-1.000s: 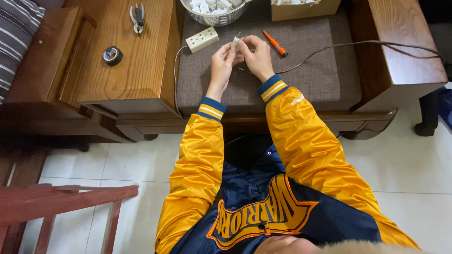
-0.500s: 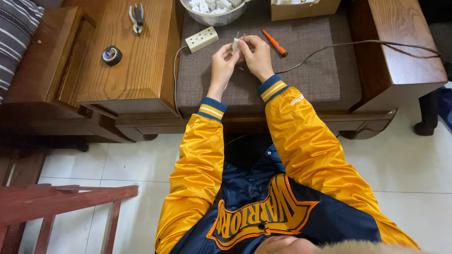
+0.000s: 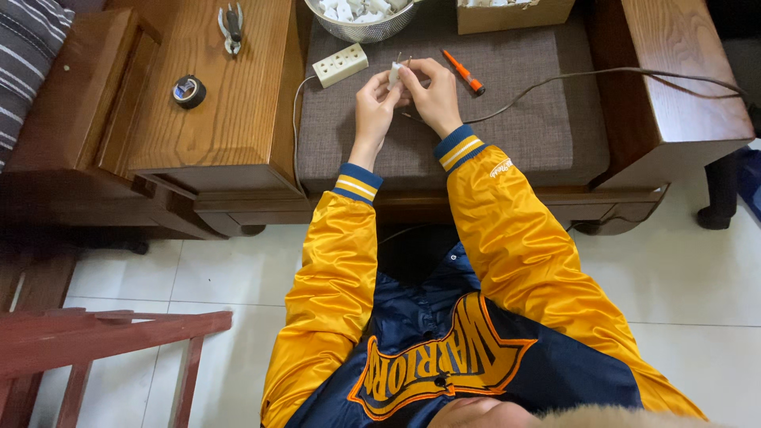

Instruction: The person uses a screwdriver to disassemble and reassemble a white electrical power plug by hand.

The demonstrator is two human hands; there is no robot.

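Hands stay together as before: left hand (image 3: 374, 101) and right hand (image 3: 432, 93) both pinch the small white plug (image 3: 394, 74). Its cord (image 3: 602, 74) lies unmoved on the grey cushion (image 3: 539, 127), so work continues.

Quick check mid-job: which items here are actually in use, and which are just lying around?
In use:
left hand
right hand
small white plug held between both
thin cable

Lying about:
orange screwdriver
white socket strip
pliers
tape roll
metal bowl
cardboard box

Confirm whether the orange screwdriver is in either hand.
No. The orange screwdriver lies on the grey cushion, beside the right hand.
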